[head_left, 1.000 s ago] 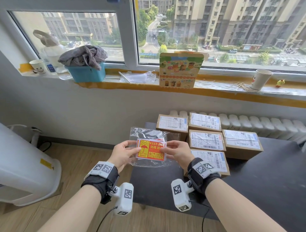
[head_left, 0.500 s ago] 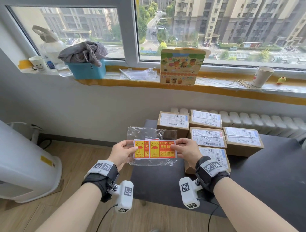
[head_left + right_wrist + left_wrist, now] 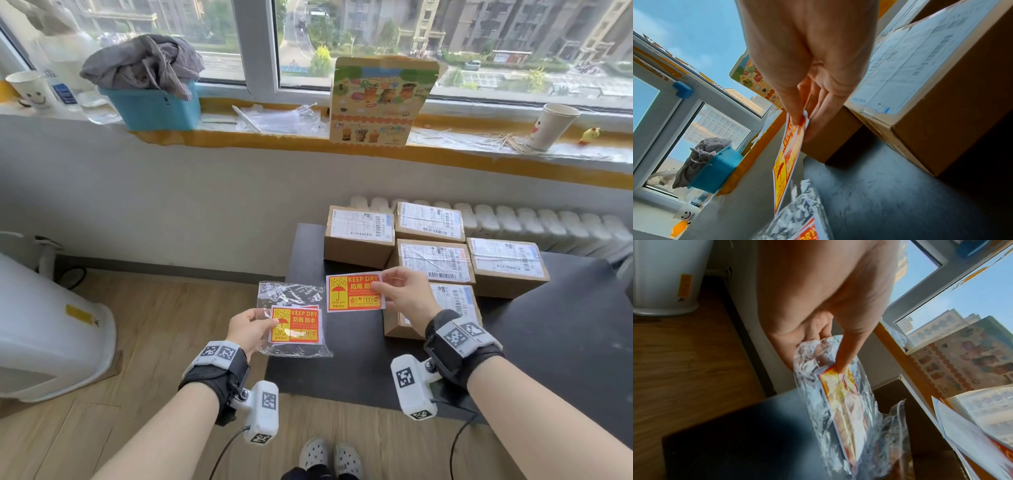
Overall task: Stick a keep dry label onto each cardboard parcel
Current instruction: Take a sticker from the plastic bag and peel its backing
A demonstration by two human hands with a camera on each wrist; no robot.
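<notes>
Keep-dry label (image 3: 354, 292), backing still on, pinched in right hand (image 3: 406, 294), left hand (image 3: 248, 330) grips label bag (image 3: 293, 322); all 5 parcels (image 3: 435, 260) w/o labels.

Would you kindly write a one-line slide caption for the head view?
Right hand pinches one keep dry label above the cardboard parcels; left hand holds the bag of labels.

Both forearms reach forward. Left hand (image 3: 248, 328) sits lower, thumb and fingers pinching; right hand (image 3: 406, 297) is raised higher, thumb and forefinger pinched together, other fingers straight.
</notes>
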